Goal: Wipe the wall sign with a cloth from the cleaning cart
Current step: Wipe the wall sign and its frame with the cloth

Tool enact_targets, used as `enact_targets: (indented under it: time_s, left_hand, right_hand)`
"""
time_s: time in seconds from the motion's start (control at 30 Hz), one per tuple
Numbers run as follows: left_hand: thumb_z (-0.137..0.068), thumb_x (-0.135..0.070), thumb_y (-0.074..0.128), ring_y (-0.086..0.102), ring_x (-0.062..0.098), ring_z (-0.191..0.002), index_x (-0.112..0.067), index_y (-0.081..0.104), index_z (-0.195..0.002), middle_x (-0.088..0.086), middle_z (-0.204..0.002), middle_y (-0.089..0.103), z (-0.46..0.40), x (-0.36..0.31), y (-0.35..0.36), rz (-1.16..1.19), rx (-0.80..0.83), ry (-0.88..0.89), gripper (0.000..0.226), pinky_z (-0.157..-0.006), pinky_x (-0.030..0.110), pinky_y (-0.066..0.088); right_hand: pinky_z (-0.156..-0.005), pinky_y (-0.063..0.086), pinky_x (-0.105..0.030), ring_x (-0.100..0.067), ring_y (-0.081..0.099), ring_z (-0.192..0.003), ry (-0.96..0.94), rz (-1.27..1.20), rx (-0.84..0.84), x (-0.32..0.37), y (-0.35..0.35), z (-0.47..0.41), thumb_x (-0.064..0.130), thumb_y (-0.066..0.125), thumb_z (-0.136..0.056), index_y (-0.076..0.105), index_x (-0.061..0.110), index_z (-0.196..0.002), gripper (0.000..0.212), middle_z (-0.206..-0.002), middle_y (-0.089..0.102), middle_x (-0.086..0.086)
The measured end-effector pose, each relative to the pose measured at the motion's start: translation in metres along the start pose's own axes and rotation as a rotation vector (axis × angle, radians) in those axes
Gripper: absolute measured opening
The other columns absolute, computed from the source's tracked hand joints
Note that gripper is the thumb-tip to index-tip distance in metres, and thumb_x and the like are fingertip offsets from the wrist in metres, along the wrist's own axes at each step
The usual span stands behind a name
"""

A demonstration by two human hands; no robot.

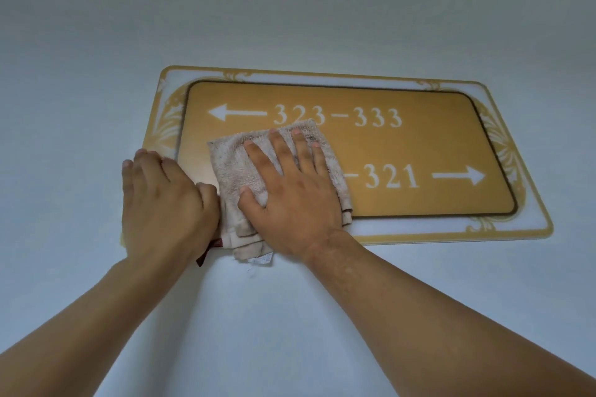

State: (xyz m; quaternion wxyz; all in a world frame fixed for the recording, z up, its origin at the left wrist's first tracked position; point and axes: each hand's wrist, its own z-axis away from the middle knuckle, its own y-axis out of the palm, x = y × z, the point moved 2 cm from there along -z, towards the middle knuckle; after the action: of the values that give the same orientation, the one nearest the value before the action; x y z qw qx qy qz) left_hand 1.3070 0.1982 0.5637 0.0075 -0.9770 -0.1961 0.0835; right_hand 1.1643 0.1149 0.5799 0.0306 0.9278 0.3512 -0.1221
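Note:
A gold wall sign point(403, 145) with white arrows and room numbers "323-333" and "-321" hangs on a pale wall. A folded beige terry cloth point(232, 167) lies flat against the sign's lower left part. My right hand point(290, 190) presses on the cloth with fingers spread, covering the start of the lower number row. My left hand point(164, 200) rests flat on the sign's lower left corner, its thumb touching the cloth's left edge. A dark red tag and a white label hang from the cloth's bottom.
The plain pale wall point(290, 10) surrounds the sign on all sides. The cleaning cart is not in view.

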Motion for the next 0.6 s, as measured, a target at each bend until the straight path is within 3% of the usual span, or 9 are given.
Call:
enact_targets:
  time_s: [0.1,0.17,0.27,0.37,0.47,0.6]
  left_hand:
    - [-0.099,-0.033,0.013,0.037,0.052,-0.112,0.01,0.047,-0.116,0.036,-0.114,0.045,-0.007,-0.007,0.001,0.183,-0.022,-0.09,0.058,-0.106,0.062,0.024]
    - [-0.098,-0.035,0.001,0.037,0.047,-0.108,0.006,0.047,-0.115,0.03,-0.111,0.045,-0.01,-0.006,0.004,0.261,-0.034,-0.129,0.064,-0.105,0.059,0.025]
    - [-0.096,-0.032,0.037,0.042,0.044,-0.1,0.002,0.048,-0.103,0.028,-0.106,0.044,-0.009,-0.004,0.007,0.287,-0.218,-0.133,0.036,-0.088,0.058,0.042]
    - [-0.09,-0.02,0.045,0.044,0.042,-0.098,-0.002,0.048,-0.102,0.026,-0.107,0.045,-0.006,0.0,0.007,0.346,-0.339,-0.097,0.022,-0.078,0.056,0.045]
    - [-0.088,-0.018,0.042,0.045,0.042,-0.105,-0.002,0.049,-0.106,0.026,-0.115,0.044,-0.006,0.004,0.009,0.38,-0.33,-0.058,0.025,-0.082,0.057,0.046]
    - [-0.084,-0.014,0.039,0.044,0.044,-0.122,0.002,0.052,-0.114,0.028,-0.13,0.048,-0.002,0.001,0.011,0.349,-0.313,0.158,0.037,-0.103,0.058,0.038]
  right_hand:
    - [-0.123,-0.002,-0.051,-0.028,-0.006,-0.155,0.0,0.006,-0.013,-0.001,0.0,0.0,0.06,0.025,-0.094,0.022,0.035,-0.159,0.069,-0.169,0.012,-0.004]
    - [-0.123,-0.001,-0.051,-0.028,-0.006,-0.155,-0.003,0.002,-0.018,-0.002,0.001,0.001,0.059,0.026,-0.094,0.023,0.035,-0.158,0.069,-0.169,0.013,-0.004]
    - [-0.123,-0.001,-0.051,-0.028,-0.005,-0.155,-0.003,-0.002,-0.037,-0.003,0.002,0.001,0.059,0.026,-0.095,0.024,0.035,-0.158,0.068,-0.169,0.014,-0.004]
    - [-0.123,-0.001,-0.052,-0.029,-0.004,-0.155,-0.002,0.005,-0.026,-0.002,0.001,-0.002,0.058,0.027,-0.095,0.023,0.035,-0.158,0.068,-0.169,0.013,-0.005]
    - [-0.123,-0.002,-0.051,-0.03,-0.003,-0.155,-0.008,0.016,-0.001,-0.002,0.0,-0.001,0.058,0.03,-0.095,0.023,0.035,-0.158,0.068,-0.169,0.013,-0.005]
    - [-0.123,-0.004,-0.051,-0.03,-0.004,-0.155,-0.006,0.002,0.005,-0.005,0.002,0.004,0.058,0.03,-0.094,0.024,0.035,-0.158,0.068,-0.169,0.013,-0.005]
